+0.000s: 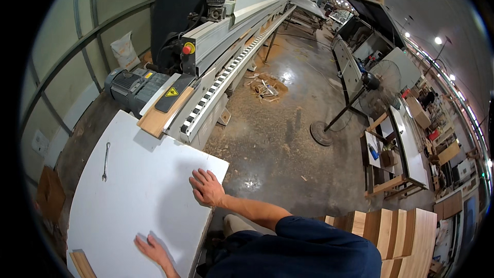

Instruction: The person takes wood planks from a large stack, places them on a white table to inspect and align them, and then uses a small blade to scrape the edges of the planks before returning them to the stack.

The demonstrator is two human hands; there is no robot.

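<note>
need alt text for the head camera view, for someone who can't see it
A person's left hand and right hand press flat on a large white board lying before a long workshop machine. A wrench rests on the board; wood scraps litter the concrete floor.

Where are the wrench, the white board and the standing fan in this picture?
Wrench (pixel 105 161): head view, middle of its shaft, lying on the board.
White board (pixel 139 195): head view, bare top face between the hands.
Standing fan (pixel 385 79): head view, its round wire guard.
</note>
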